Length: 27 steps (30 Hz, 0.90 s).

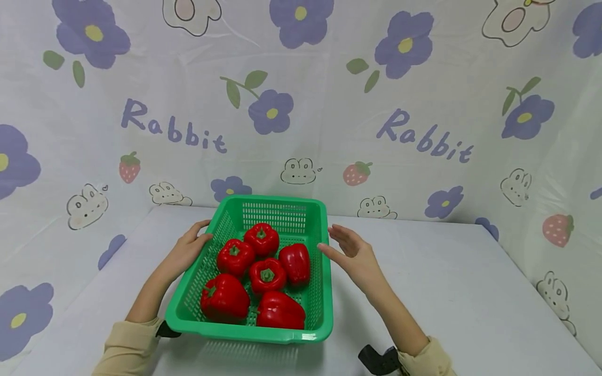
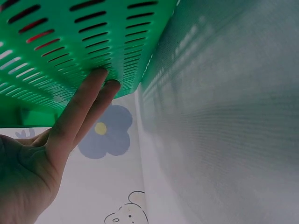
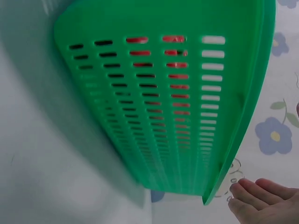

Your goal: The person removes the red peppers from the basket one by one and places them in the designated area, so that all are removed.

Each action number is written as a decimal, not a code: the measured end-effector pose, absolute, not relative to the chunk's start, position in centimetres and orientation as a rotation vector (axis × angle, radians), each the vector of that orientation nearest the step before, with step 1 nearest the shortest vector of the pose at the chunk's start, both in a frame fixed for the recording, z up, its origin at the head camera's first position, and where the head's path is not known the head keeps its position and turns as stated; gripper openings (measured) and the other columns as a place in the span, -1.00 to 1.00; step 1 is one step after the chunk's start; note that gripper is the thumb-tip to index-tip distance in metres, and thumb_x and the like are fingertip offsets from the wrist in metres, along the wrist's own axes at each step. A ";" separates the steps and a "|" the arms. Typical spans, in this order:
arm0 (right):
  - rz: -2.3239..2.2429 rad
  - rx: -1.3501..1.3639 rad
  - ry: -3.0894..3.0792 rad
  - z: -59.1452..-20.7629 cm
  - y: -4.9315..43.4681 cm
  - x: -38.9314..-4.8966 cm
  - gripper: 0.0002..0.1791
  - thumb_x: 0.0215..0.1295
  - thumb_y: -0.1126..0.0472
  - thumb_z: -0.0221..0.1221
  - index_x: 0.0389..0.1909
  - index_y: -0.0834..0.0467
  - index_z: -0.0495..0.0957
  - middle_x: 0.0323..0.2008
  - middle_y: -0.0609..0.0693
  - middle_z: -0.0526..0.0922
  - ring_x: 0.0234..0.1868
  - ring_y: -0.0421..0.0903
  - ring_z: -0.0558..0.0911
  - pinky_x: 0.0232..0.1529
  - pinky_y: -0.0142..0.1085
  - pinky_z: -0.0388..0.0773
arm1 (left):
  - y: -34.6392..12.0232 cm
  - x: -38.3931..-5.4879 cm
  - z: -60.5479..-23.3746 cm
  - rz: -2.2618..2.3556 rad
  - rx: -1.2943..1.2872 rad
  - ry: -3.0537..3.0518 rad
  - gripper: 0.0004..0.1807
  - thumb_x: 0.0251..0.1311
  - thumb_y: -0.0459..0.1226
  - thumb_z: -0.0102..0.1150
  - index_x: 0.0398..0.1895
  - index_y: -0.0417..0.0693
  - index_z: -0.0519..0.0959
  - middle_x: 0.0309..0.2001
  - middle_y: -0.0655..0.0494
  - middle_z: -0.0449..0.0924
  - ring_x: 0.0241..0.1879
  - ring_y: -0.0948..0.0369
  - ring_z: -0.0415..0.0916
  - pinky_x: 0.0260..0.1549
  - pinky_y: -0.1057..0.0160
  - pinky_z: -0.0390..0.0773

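Note:
A green plastic basket [image 1: 327, 297] with slotted walls stands on the table in front of me, holding several red bell peppers [image 1: 267, 275]. My left hand [image 1: 185, 251] is at its left side, thumb by the rim. In the left wrist view, two straight fingers [image 2: 84, 100] of that hand lie against the slotted outer wall. Beside the right rim is my right hand [image 1: 358, 262], fingers extended and holding nothing. Its thumb overlaps the rim in the head view, but the right wrist view shows its fingers [image 3: 254, 198] apart from the basket [image 3: 196, 18].
The white tabletop [image 1: 432, 292] extends to both sides of the basket. Behind it hangs a pale cloth [image 1: 324, 104] printed with flowers, rabbits and strawberries. A black strap piece [image 1: 378, 360] shows at my right wrist.

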State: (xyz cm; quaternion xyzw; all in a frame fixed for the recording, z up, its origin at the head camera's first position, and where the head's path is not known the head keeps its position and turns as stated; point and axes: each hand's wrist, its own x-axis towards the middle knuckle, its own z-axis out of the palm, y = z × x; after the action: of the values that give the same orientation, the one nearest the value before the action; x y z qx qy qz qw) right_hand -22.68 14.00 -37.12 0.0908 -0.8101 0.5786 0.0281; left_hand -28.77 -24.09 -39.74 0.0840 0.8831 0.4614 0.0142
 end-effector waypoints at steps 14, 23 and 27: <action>1.894 0.415 -2.484 -36.2 11.2 -22.1 -0.28 0.27 0.08 0.28 0.41 0.11 0.26 0.37 0.10 0.41 0.43 0.05 0.35 0.33 -0.08 0.35 | -24.1 -29.0 -39.9 1.424 0.240 2.754 -0.38 0.50 -0.05 -0.25 0.52 -0.10 0.05 0.23 -0.35 0.40 -0.21 0.14 0.62 -0.28 0.25 0.60; 1.913 0.422 -2.494 -36.6 9.7 -22.0 -0.27 0.25 0.08 0.29 0.41 0.13 0.28 0.35 0.11 0.43 0.42 0.08 0.36 0.33 -0.06 0.34 | -24.1 -28.9 -39.9 1.458 0.243 2.724 -0.38 0.50 -0.06 -0.26 0.52 -0.10 0.03 0.16 -0.36 0.46 -0.27 0.18 0.63 -0.32 0.23 0.64; 1.931 0.422 -2.499 -36.4 9.1 -21.8 -0.27 0.23 0.07 0.31 0.40 0.10 0.29 0.34 0.09 0.45 0.41 0.09 0.37 0.33 -0.02 0.34 | -24.0 -28.8 -39.8 1.469 0.239 2.718 -0.38 0.50 -0.06 -0.26 0.52 -0.10 0.03 0.14 -0.36 0.48 -0.27 0.18 0.64 -0.32 0.23 0.64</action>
State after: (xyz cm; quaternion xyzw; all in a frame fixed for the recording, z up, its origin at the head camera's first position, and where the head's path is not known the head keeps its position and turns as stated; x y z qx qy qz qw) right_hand -21.82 9.08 -36.44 0.1323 -0.7840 0.6060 -0.0223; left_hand -28.85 -24.05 -39.84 0.0773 0.8769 0.4739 0.0216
